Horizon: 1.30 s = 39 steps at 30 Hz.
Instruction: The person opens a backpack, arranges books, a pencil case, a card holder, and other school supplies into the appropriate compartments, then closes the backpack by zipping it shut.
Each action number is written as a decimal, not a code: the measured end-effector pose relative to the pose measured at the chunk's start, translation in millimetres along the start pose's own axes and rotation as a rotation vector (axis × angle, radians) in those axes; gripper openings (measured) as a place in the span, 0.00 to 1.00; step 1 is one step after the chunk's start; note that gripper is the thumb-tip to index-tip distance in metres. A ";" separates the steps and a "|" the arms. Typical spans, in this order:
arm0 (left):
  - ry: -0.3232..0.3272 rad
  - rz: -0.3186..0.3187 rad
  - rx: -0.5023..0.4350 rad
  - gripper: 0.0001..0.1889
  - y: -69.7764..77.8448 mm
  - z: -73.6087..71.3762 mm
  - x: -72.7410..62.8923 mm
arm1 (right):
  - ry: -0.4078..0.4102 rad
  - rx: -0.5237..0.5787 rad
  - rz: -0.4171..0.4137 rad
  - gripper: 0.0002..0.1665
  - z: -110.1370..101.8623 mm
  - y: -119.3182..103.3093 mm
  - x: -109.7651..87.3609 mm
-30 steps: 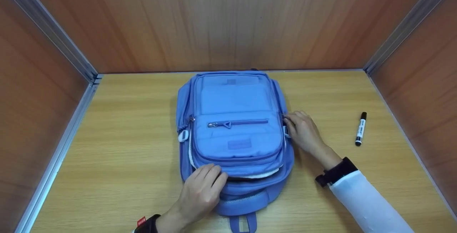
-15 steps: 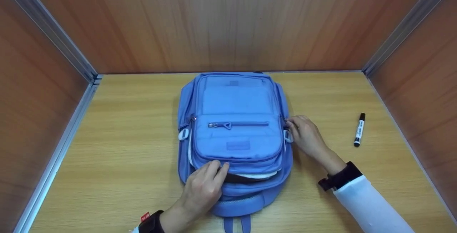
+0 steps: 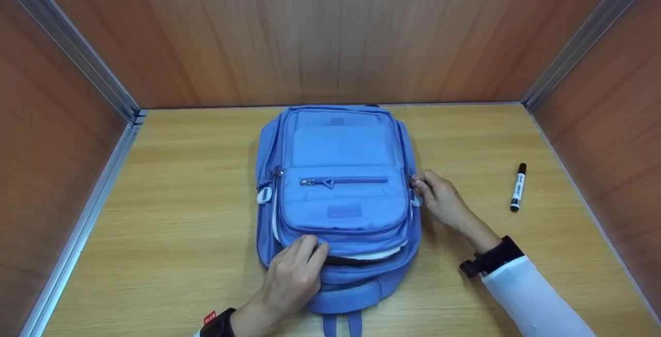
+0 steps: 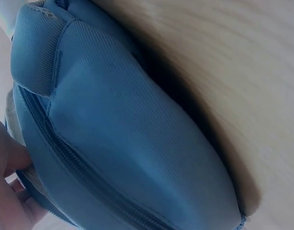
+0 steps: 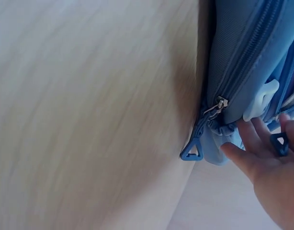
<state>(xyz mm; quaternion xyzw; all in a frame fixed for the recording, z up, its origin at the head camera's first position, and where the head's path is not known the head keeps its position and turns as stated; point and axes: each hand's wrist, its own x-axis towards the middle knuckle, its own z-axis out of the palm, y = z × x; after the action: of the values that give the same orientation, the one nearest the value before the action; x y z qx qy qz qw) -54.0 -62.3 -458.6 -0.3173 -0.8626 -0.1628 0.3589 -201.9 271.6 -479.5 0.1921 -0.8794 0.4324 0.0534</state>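
A blue backpack (image 3: 343,143) lies flat on the table, its front up and its top handle toward me. Its main compartment is partly unzipped, with a dark gap and white lining showing at the near end. My left hand (image 3: 292,275) grips the front panel's edge at this opening; in the left wrist view its fingers (image 4: 10,153) hook over the fabric. On the bag's right side my right hand (image 3: 441,200) pinches the zipper by its pull. That triangular blue zipper pull (image 5: 280,143) shows against the fingers in the right wrist view, close to a white buckle (image 5: 262,99).
A black-and-white marker (image 3: 518,187) lies on the table (image 3: 181,213) right of the bag. Wooden panels (image 3: 330,32) enclose the back and both sides. Another zipper pull (image 5: 192,149) hangs at the bag's side, and a short zipped pocket (image 3: 343,180) crosses its front.
My right hand has moved slightly toward me along the bag's right side with the zipper pull. The gap by my left hand widened, then narrowed again.
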 end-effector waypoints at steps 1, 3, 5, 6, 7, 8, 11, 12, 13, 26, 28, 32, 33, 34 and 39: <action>-0.001 -0.003 -0.001 0.20 -0.1 0.2 -0.2 | -0.010 0.021 0.003 0.06 -0.2 0.5 -1.0; -0.010 -0.013 -0.002 0.19 -0.1 -0.3 -0.4 | -0.037 0.066 0.013 0.07 -0.5 1.0 -3.7; -0.018 -0.021 -0.004 0.19 -0.5 -0.1 -1.0 | -0.059 0.103 0.027 0.08 -0.5 1.4 -7.0; -0.016 -0.022 -0.004 0.19 -0.7 0.3 -1.1 | -0.068 0.119 0.032 0.08 -0.5 1.8 -8.7; -0.022 -0.026 -0.007 0.19 -0.7 0.3 -1.3 | -0.079 0.131 0.029 0.09 -0.6 2.4 -10.2; -0.027 -0.030 -0.009 0.19 -0.7 0.4 -1.3 | -0.089 0.140 0.026 0.09 -0.8 2.6 -11.8; -0.023 -0.037 -0.010 0.19 -0.6 1.5 -1.1 | -0.112 0.165 0.009 0.09 -1.6 3.0 -16.2; -0.015 -0.036 -0.009 0.19 -0.5 2.0 -0.9 | -0.118 0.159 -0.002 0.09 -1.9 3.1 -17.5; -0.009 -0.033 -0.004 0.19 -0.4 2.4 -0.6 | -0.126 0.148 -0.016 0.09 -2.5 2.6 -18.9; -0.014 -0.066 0.007 0.17 2.9 8.0 4.3 | -0.032 -0.061 -0.115 0.11 -4.7 -19.9 -41.5; -0.011 -0.072 0.006 0.16 3.5 8.8 4.9 | -0.027 -0.062 -0.111 0.12 -5.6 -22.1 -46.5; -0.009 -0.081 0.002 0.15 4.5 9.7 5.6 | -0.008 -0.056 -0.088 0.12 -8.7 -24.7 -56.2; -0.010 -0.082 0.003 0.16 4.8 9.6 5.6 | -0.003 -0.054 -0.081 0.12 -9.5 -26.1 -58.8; -0.010 -0.081 0.005 0.16 5.0 9.6 5.5 | -0.002 -0.049 -0.073 0.12 -10.3 -27.5 -61.2; -0.009 -0.068 -0.006 0.17 5.6 9.5 5.4 | -0.008 -0.043 -0.047 0.12 -12.9 -39.2 -72.9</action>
<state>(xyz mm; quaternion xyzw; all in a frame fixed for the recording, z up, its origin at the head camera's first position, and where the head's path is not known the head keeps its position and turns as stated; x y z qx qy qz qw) -58.1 -50.9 -460.9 -0.2898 -0.8739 -0.1761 0.3483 -120.7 281.3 -461.4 0.2132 -0.8840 0.4110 0.0640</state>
